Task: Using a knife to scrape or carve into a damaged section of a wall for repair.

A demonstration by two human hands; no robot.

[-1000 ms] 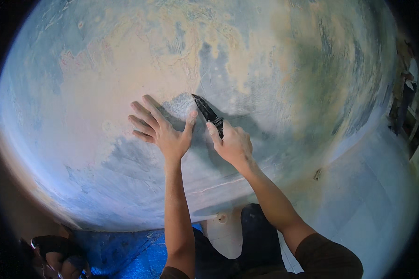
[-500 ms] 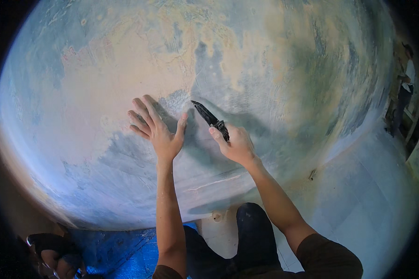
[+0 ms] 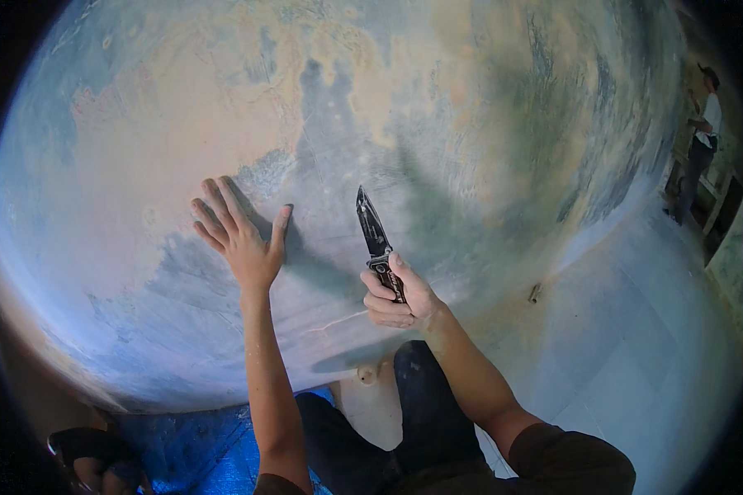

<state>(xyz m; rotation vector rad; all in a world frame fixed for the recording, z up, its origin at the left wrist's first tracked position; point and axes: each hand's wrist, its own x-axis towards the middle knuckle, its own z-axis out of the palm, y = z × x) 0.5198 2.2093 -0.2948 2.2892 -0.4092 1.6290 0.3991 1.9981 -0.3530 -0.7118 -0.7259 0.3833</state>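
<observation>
A large curved surface [image 3: 182,124], mottled pale pink, grey, blue and yellow-green with rough patches, fills most of the view. My left hand [image 3: 235,235] rests against it, fingers spread and empty, left of centre. My right hand [image 3: 400,293] grips a black folding knife [image 3: 371,227] by its handle, to the right of my left hand, with the open blade pointing up. The blade stands over a grey patch of the surface, and its tip is clear of my left hand.
My dark-trousered legs [image 3: 421,396] are below the curve. A blue sheet [image 3: 182,445] lies at lower left, where a person in black [image 3: 87,454] bends over. Another person [image 3: 698,144] stands at the right edge. A pale tiled floor [image 3: 644,355] spreads at lower right.
My right hand has lowered and turned, bringing the knife blade more upright and away from my left hand. My left hand appears further left in the view; more of the standing person shows.
</observation>
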